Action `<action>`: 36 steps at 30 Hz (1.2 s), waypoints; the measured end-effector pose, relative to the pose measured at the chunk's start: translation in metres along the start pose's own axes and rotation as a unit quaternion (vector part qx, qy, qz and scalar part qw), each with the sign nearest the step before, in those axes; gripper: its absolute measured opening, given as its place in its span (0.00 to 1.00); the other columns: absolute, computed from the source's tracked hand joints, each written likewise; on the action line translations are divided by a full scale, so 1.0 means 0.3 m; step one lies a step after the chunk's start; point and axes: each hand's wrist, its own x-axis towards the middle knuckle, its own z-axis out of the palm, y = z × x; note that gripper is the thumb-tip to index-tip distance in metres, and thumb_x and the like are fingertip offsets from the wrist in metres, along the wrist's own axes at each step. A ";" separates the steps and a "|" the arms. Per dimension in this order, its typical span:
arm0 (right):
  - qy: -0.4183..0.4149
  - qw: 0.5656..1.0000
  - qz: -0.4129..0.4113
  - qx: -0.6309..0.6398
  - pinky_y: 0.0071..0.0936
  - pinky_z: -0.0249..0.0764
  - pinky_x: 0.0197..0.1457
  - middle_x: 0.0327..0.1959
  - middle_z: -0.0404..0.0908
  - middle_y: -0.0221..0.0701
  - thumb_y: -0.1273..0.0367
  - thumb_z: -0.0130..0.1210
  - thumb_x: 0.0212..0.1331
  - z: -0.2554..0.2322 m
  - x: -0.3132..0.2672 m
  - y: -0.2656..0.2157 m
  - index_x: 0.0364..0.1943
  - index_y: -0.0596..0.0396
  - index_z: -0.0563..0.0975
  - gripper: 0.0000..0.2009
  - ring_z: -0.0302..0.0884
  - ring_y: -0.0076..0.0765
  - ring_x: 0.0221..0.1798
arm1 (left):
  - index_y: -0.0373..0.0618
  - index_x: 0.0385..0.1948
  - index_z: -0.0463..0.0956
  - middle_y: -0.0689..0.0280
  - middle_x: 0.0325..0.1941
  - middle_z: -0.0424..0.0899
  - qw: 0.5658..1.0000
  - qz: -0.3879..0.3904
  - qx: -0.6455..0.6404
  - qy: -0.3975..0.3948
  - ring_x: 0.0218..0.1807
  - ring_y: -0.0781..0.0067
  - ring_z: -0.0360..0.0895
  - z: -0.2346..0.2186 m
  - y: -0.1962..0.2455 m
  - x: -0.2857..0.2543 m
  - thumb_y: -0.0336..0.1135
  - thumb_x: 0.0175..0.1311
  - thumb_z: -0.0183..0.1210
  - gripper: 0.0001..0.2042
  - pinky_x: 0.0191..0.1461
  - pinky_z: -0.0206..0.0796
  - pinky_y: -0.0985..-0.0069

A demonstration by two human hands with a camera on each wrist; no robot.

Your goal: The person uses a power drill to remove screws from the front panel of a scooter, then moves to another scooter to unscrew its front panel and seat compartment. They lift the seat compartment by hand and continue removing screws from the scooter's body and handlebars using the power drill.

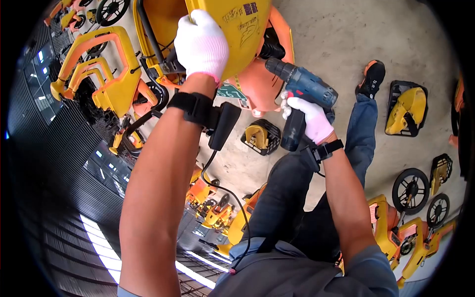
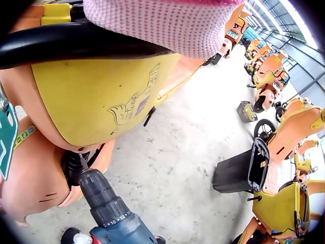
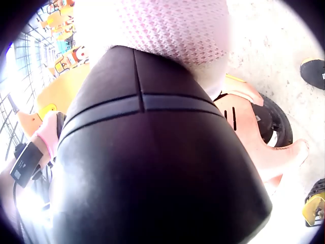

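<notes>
A scooter's yellow rear panel (image 1: 242,34) with printed lettering stands at the top of the head view, above a pink-orange rear fender (image 1: 255,86) and a green-and-white number plate (image 1: 230,92). My white-gloved left hand (image 1: 202,47) grips the panel's upper edge with curled fingers, beside a black tube (image 2: 76,43). In my gloved right hand (image 1: 311,118) is a blue-and-black cordless drill (image 1: 311,86), its handle wrapped by the fingers. The left wrist view has the drill's bit (image 2: 84,161) right at the panel's lower edge. The drill's dark base (image 3: 152,168) fills the right wrist view.
Several yellow-orange scooters and frames stand around, such as a yellow frame (image 1: 118,64) at left. Black baskets with yellow parts lie on the concrete floor, one (image 1: 261,136) near the fender, another (image 1: 405,109) at right. A loose wheel (image 1: 410,190) is at lower right.
</notes>
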 end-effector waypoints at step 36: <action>-0.019 0.992 -0.072 -0.102 0.24 0.75 0.41 0.38 0.81 0.28 0.73 0.58 0.63 -0.079 0.060 0.021 0.48 0.58 0.77 0.10 0.78 0.24 0.35 | 0.37 0.38 0.74 0.43 0.38 0.80 0.961 0.204 0.181 0.054 0.41 0.43 0.81 0.020 -0.006 0.012 0.33 0.71 0.42 0.12 0.45 0.74 0.55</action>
